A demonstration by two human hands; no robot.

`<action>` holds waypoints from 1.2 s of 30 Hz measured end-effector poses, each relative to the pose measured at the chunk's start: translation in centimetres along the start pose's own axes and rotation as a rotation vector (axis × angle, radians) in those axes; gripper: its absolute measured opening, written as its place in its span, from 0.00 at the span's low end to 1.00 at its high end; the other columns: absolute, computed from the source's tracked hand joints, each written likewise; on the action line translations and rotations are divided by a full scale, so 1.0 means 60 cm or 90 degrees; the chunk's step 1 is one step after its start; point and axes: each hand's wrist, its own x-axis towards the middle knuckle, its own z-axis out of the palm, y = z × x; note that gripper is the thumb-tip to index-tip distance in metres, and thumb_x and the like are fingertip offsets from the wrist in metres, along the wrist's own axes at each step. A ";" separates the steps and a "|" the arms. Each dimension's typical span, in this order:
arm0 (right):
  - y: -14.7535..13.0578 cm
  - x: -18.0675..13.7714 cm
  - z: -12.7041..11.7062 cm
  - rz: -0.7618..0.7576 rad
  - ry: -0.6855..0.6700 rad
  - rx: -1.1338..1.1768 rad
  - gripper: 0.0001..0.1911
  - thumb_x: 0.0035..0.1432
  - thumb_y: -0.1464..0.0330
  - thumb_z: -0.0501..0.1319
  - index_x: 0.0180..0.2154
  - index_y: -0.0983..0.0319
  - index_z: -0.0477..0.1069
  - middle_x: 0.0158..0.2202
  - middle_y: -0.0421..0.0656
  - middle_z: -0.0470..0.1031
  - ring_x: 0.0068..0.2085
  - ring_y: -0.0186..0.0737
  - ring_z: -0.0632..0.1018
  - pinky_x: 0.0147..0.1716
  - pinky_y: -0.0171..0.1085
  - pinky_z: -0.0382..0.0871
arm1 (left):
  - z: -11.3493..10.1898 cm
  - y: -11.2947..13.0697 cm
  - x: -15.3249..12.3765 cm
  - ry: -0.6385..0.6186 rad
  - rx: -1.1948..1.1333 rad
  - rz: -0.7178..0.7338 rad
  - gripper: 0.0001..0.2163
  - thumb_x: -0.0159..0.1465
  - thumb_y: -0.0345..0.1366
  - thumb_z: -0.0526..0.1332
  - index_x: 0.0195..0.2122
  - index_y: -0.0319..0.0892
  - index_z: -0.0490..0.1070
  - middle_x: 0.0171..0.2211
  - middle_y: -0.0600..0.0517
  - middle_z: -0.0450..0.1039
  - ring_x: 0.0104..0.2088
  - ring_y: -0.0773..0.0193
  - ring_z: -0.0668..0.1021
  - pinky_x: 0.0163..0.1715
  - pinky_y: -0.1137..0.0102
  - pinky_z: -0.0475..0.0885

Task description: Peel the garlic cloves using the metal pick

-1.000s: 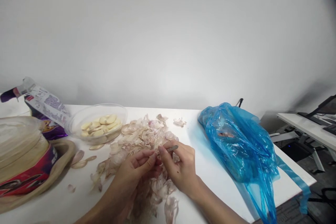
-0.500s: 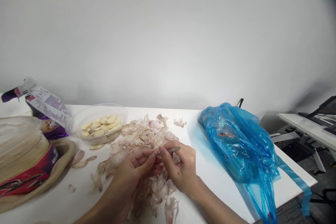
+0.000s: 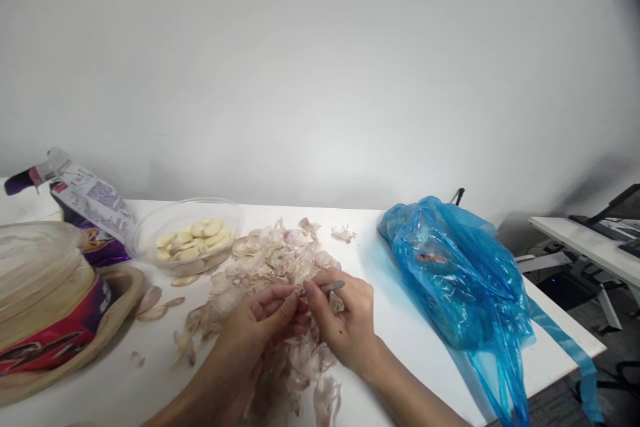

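Note:
My left hand (image 3: pixel 267 323) is closed in a pinch over a heap of papery garlic skins (image 3: pixel 270 260). Whatever sits between its fingertips is small and almost wholly hidden. Touching those fingertips from the right, my right hand (image 3: pixel 345 320) grips a slim grey metal tool (image 3: pixel 333 286). One rounded end of it sticks out past the index finger; its other end is covered, so its exact kind is unclear. Behind and left of my hands, a clear plastic bowl (image 3: pixel 143 250) contains several peeled garlic cloves (image 3: pixel 195 240).
Unpeeled cloves (image 3: pixel 150 303) lie left of the heap, beside a lidded tub with a red label (image 3: pixel 65 337). A purple packet (image 3: pixel 103 243) leans behind it. On the right, a blue plastic bag (image 3: pixel 450 273) hangs over the white table's (image 3: pixel 410 353) front edge. A wall closes the back.
Both hands stay almost exactly where they were, still pinched together over the skins. The view has shifted very slightly.

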 end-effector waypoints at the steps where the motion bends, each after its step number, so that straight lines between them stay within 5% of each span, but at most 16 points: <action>1: 0.000 0.000 0.001 -0.002 0.000 -0.001 0.07 0.56 0.73 0.56 0.27 0.65 0.68 0.20 0.41 0.69 0.21 0.31 0.69 0.22 0.30 0.60 | 0.000 0.000 0.000 -0.002 -0.001 -0.001 0.07 0.56 0.35 0.62 0.36 0.41 0.76 0.29 0.51 0.77 0.31 0.66 0.74 0.34 0.74 0.67; 36: -0.002 0.003 -0.001 0.012 -0.010 -0.011 0.10 0.57 0.72 0.55 0.25 0.64 0.67 0.19 0.40 0.68 0.21 0.31 0.69 0.22 0.30 0.61 | 0.004 0.000 -0.006 -0.001 -0.065 -0.041 0.07 0.56 0.33 0.62 0.36 0.41 0.77 0.30 0.51 0.77 0.30 0.70 0.74 0.33 0.78 0.70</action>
